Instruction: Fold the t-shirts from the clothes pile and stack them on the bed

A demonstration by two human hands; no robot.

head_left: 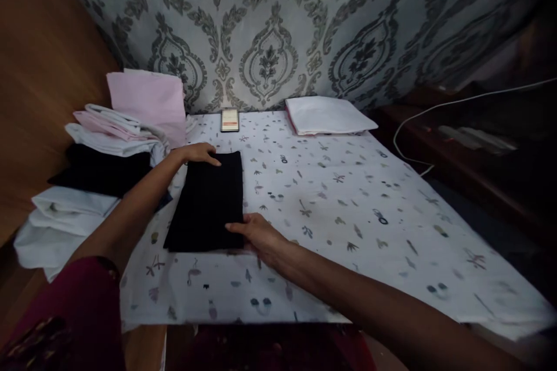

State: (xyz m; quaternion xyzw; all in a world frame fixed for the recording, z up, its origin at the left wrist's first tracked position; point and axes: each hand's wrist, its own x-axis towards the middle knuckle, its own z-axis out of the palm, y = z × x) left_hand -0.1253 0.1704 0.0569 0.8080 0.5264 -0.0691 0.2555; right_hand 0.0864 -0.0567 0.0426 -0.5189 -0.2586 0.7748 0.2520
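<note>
A black folded cloth (pixel 209 200) lies flat on the patterned white sheet, in a neat rectangle; its exact kind of garment I cannot tell. My left hand (pixel 198 153) rests at its far left corner, fingers stretched along the top edge and thumb apart on the fabric. At the near right corner, my right hand (pixel 261 236) pinches the cloth's edge, with the thumb on top and the fingers partly hidden beneath.
Left of the cloth is a pile of pink fabric (pixel 148 101), white fabric (pixel 73 206) and black fabric (pixel 104 171). A phone (pixel 230 120) stands by the patterned wall. Folded white fabric (pixel 328 115) lies at the back right. A white cable (pixel 398 127) hangs beyond the sheet's right edge.
</note>
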